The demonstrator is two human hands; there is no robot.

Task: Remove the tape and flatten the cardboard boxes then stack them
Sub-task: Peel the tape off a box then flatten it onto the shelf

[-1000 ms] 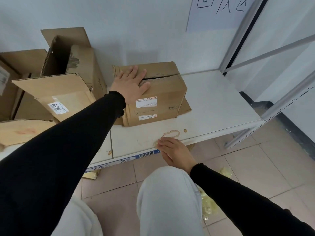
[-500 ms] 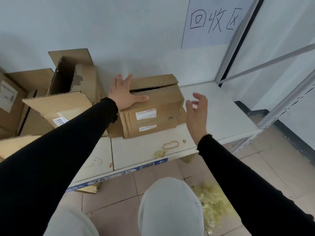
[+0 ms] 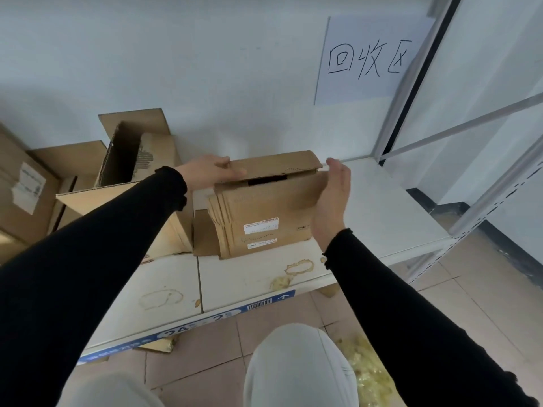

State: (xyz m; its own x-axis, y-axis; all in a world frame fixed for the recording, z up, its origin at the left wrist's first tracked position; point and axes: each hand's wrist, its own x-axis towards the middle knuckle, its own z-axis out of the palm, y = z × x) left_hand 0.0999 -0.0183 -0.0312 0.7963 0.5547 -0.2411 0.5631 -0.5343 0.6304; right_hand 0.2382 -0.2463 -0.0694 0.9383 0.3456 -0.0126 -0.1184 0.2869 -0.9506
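Fingers [image 3: 226,167] of L hand [image 3: 210,173] curl over box [image 3: 264,207] top flap, L edge; R hand [image 3: 333,195] flat, straight, pressing box R side. Box on shelf [image 3: 382,207], just R of open carton [image 3: 129,177]. Prob. bracing to flatten.

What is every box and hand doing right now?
labelled box: upright on the shelf, top flaps partly open.
left hand: grips the box's left top edge.
right hand: flat against the box's right side.
open box: on its side, flaps spread.
shelf: stained.
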